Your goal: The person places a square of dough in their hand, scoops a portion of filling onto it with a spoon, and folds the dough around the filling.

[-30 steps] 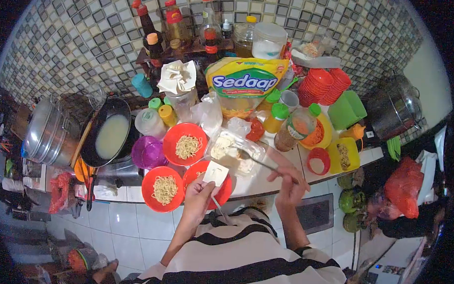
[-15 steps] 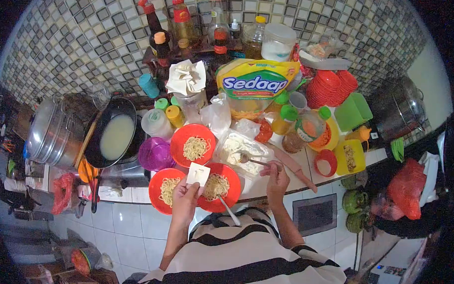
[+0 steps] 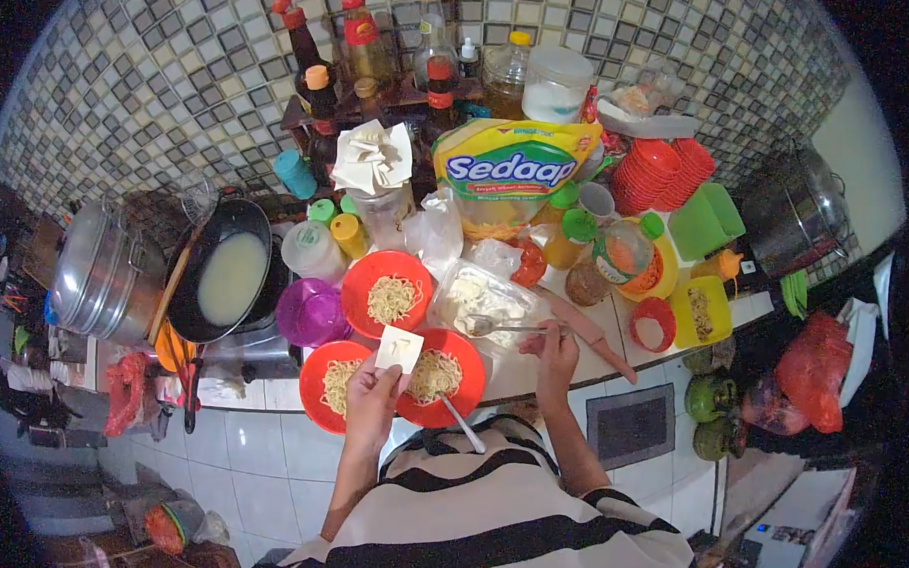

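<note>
Between thumb and fingers my left hand (image 3: 370, 399) pinches a square dumpling wrapper (image 3: 401, 348), which lies open with a small pale smear at its middle. It is above two red bowls of noodles, the left bowl (image 3: 313, 397) and the right bowl (image 3: 471, 397). My right hand (image 3: 555, 370) grips a metal spoon (image 3: 523, 329) by its handle. The spoon's tip is over a clear tub (image 3: 443, 322) holding pale, paste-like filling (image 3: 469, 293). Another spoon (image 3: 463, 425) leans out of the right bowl. A third red bowl (image 3: 350, 305) of noodles stands behind.
Left are a wok (image 3: 181, 310) with cloudy liquid, a steamer pot (image 3: 95, 271) and a purple bowl (image 3: 308, 314). A wrapper stack (image 3: 372, 156) tops a jar. A rolling pin (image 3: 588, 334), a Sedaap pouch (image 3: 513, 171), bottles and stacked red bowls (image 3: 650, 176) crowd the counter.
The spoon in my right hand has tipped to a flatter angle, its tip slightly lower and nearer me. My left hand still holds the wrapper in nearly the same place.
</note>
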